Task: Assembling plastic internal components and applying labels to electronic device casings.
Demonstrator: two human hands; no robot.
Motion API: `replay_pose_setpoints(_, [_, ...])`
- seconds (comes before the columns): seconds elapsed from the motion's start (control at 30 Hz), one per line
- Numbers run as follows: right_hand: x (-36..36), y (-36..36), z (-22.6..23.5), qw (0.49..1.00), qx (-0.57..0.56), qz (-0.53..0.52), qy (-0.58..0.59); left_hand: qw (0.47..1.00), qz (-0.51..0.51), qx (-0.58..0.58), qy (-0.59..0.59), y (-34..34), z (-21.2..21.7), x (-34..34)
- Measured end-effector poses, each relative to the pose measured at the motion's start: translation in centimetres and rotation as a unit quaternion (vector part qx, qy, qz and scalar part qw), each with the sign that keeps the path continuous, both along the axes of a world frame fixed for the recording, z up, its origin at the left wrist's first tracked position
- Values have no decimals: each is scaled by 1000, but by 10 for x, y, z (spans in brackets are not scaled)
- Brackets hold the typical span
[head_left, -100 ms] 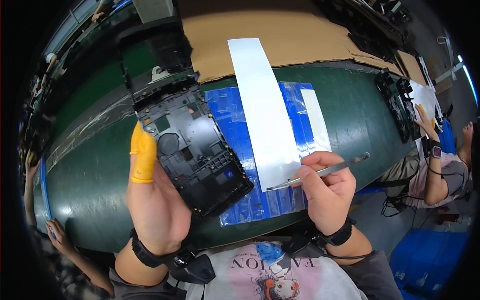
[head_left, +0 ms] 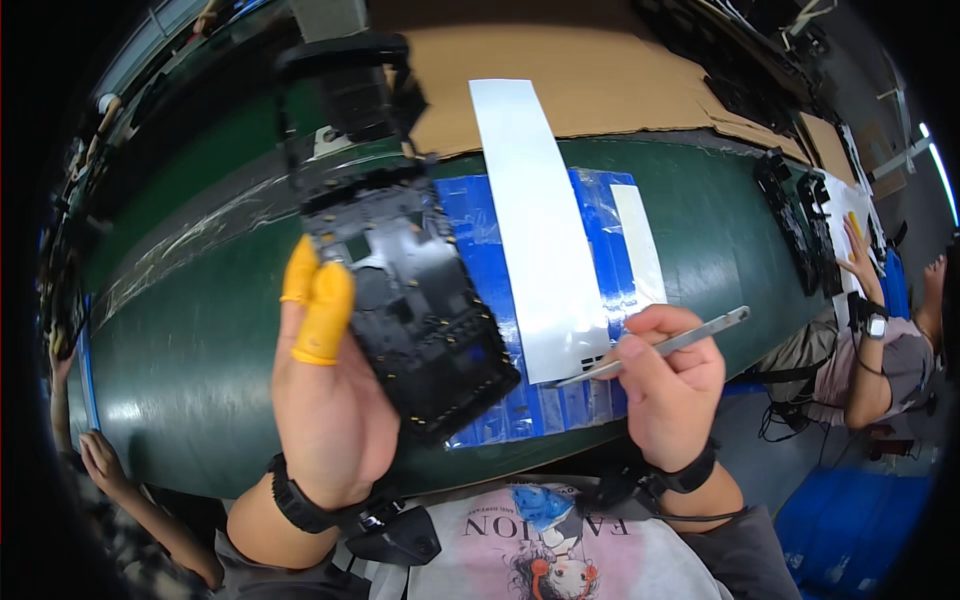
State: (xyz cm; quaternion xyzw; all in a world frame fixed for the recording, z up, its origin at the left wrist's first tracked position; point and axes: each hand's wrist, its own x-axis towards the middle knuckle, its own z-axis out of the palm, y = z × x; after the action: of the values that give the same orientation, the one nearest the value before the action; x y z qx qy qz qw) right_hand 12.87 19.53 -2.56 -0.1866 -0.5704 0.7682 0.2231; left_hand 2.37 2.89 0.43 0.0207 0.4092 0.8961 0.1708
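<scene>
My left hand (head_left: 335, 410), with yellow finger cots on its fingertips, is closed around the left edge of a black plastic housing (head_left: 430, 310). The housing is tilted and a little blurred; small brass-coloured dots line its frame, and its upper part is an open frame. Pinched in my right hand (head_left: 672, 385) is a pair of metal tweezers (head_left: 690, 335). Their tips point left, at the near end of a long white strip (head_left: 540, 220), where a few small black pieces (head_left: 592, 362) show. Whether the tips grip anything is too small to tell.
Under the strip lies a blue taped board (head_left: 470, 215) on the green table (head_left: 210, 370). A narrower white strip (head_left: 640, 245) is to its right. Brown cardboard (head_left: 590, 80) covers the far side. Black housings (head_left: 800, 220) and a co-worker's hand (head_left: 858, 260) are at right; another person's hand (head_left: 105, 462) is at left.
My left hand and the housing have shifted to the right in the view. My right hand with the tweezers sits slightly further right, and small black pieces on the strip's near end now show.
</scene>
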Motion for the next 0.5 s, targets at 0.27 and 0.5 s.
replay_pose_setpoints(0.27, [-13, -22, 31, 992, -32, 57, 104, 993, -86, 21, -80, 4, -2, 14])
replay_pose_setpoints(0.5, [-34, -39, 26, 993, -53, 42, 97, 993, -99, -6, -62, 4, -2, 18])
